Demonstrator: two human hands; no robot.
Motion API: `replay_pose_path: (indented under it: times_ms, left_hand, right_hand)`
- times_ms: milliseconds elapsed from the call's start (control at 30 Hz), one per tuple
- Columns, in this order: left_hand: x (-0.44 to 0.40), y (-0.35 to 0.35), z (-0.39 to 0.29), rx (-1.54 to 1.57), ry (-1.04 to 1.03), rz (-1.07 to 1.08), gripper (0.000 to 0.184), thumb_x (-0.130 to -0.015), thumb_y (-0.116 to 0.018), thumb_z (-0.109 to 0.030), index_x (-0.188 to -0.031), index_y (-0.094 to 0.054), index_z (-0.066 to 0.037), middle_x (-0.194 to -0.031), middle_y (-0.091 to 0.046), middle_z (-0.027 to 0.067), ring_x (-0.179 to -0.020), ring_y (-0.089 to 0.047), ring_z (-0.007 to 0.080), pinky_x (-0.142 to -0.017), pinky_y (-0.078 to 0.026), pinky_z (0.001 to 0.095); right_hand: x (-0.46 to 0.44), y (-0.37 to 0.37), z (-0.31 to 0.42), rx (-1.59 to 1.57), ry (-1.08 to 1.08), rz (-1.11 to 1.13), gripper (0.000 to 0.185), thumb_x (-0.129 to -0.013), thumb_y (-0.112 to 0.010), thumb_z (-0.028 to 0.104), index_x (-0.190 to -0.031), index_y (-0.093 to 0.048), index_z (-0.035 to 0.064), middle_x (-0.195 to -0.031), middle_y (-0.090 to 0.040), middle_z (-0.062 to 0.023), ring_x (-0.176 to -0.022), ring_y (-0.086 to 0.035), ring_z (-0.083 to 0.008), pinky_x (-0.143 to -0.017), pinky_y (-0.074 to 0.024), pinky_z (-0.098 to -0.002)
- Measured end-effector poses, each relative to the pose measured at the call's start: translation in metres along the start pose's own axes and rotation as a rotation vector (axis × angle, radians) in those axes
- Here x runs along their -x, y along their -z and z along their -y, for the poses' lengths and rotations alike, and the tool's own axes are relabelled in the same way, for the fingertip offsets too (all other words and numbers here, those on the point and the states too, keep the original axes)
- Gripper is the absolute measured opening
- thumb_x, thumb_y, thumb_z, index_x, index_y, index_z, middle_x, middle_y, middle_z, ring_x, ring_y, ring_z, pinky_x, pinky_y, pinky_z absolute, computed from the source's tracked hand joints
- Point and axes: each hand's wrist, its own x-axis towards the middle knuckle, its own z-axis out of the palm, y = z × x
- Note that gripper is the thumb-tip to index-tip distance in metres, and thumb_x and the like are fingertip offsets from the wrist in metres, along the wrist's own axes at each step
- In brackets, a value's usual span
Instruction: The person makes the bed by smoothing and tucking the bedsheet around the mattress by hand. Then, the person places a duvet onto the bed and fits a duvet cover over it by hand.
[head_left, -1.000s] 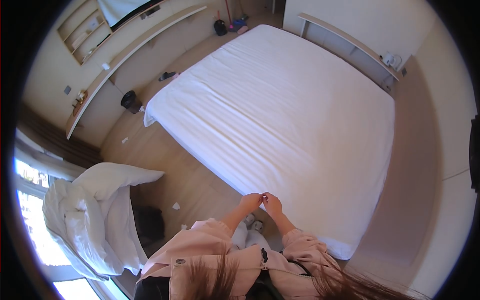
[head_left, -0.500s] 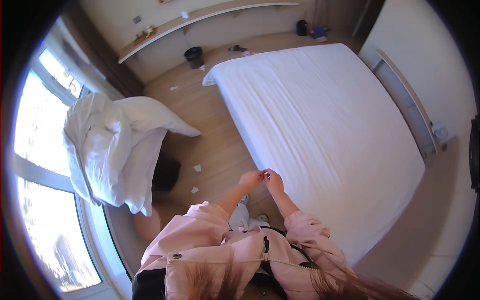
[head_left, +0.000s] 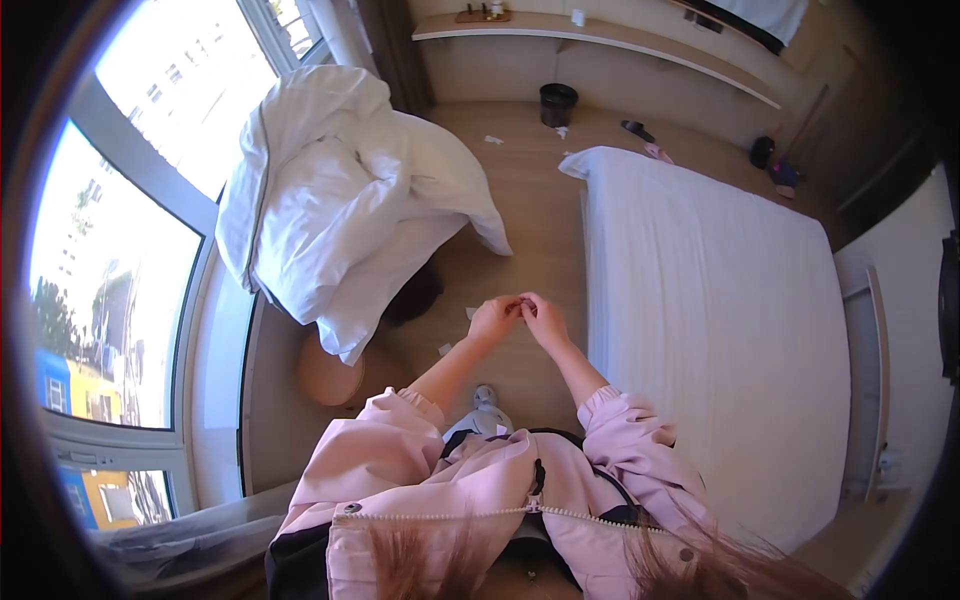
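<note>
Your left hand and right hand are together before you, fingertips touching, fingers curled; whether they pinch something, I cannot tell.

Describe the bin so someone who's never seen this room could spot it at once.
Start at the white bed, then look past its far end to the long shelf. The bin stands under that shelf: dark, round and open-topped, unlike the flat dark slipper nearby.

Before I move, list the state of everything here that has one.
Left hand: fingers curled
Right hand: fingers curled, meeting the left; anything pinched unclear
Duvet: heaped, unfolded
Bed sheet: spread, lightly creased
Wastebasket: upright
Brown curtain: drawn aside
Paper scraps: scattered
</note>
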Motion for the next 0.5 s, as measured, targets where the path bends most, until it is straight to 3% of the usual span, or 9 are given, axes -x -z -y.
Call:
replay_pose_path:
  times_ms: [100, 167, 333, 400, 433, 500]
  left_hand:
    - [-0.027, 0.049, 0.032, 0.059, -0.006, -0.118, 0.019, -0.073, -0.053, -0.019, -0.086, -0.059, -0.008, -0.079, -0.059, 0.0110, -0.073, -0.058, 0.0246, -0.063, -0.045, 0.0326]
    - [-0.042, 0.081, 0.046, 0.063, -0.031, -0.195, 0.016, -0.074, -0.053, -0.020, -0.084, -0.059, -0.008, -0.079, -0.059, 0.0093, -0.072, -0.058, 0.0236, -0.062, -0.045, 0.0326]
    - [-0.066, 0.163, 0.069, 0.126, 0.068, -0.268, 0.016, -0.076, -0.052, -0.019, -0.084, -0.058, -0.007, -0.077, -0.059, 0.0094, -0.069, -0.057, 0.0230, -0.060, -0.044, 0.0316]
    - [-0.070, 0.190, 0.083, 0.036, -0.045, -0.507, 0.014, -0.077, -0.051, -0.015, -0.086, -0.057, -0.005, -0.078, -0.058, 0.0094, -0.070, -0.057, 0.0213, -0.058, -0.043, 0.0304]
    - [-0.070, 0.202, 0.087, 0.041, -0.033, -0.514, 0.014, -0.077, -0.051, -0.015, -0.086, -0.057, -0.005, -0.078, -0.058, 0.0094, -0.070, -0.057, 0.0213, -0.058, -0.043, 0.0304]
    - [-0.074, 0.228, 0.091, 0.266, 0.049, -0.663, 0.013, -0.078, -0.050, -0.011, -0.087, -0.056, -0.004, -0.078, -0.057, 0.0077, -0.069, -0.056, 0.0178, -0.055, -0.042, 0.0272]
  right_hand:
    - [-0.046, -0.030, 0.041, -0.036, 0.114, 0.084, 0.020, -0.077, -0.048, 0.015, -0.095, -0.054, 0.0078, -0.081, -0.059, -0.0109, -0.072, -0.057, -0.0232, -0.062, -0.0445, -0.0322]
    - [-0.076, -0.056, 0.054, -0.024, 0.349, 0.029, 0.023, -0.077, -0.050, 0.011, -0.099, -0.052, 0.0056, -0.074, -0.059, -0.0086, -0.056, -0.056, -0.0167, -0.055, -0.0455, -0.0274]
    - [-0.139, -0.106, 0.081, -0.124, 0.241, 0.163, 0.025, -0.074, -0.053, 0.010, -0.099, -0.052, 0.0059, -0.072, -0.057, -0.0080, -0.063, -0.056, -0.0178, -0.059, -0.0449, -0.0287]
    - [-0.155, -0.115, 0.089, -0.149, 0.219, 0.195, 0.025, -0.073, -0.054, 0.011, -0.097, -0.052, 0.0056, -0.073, -0.056, -0.0093, -0.067, -0.056, -0.0204, -0.062, -0.0442, -0.0306]
    - [-0.164, -0.118, 0.093, -0.110, 0.250, 0.179, 0.026, -0.072, -0.054, 0.011, -0.098, -0.052, 0.0055, -0.076, -0.055, -0.0095, -0.068, -0.056, -0.0199, -0.063, -0.0442, -0.0301]
    - [-0.188, -0.127, 0.097, -0.071, 0.296, 0.177, 0.028, -0.072, -0.054, 0.010, -0.099, -0.052, 0.0054, -0.080, -0.054, -0.0098, -0.068, -0.055, -0.0193, -0.064, -0.0442, -0.0296]
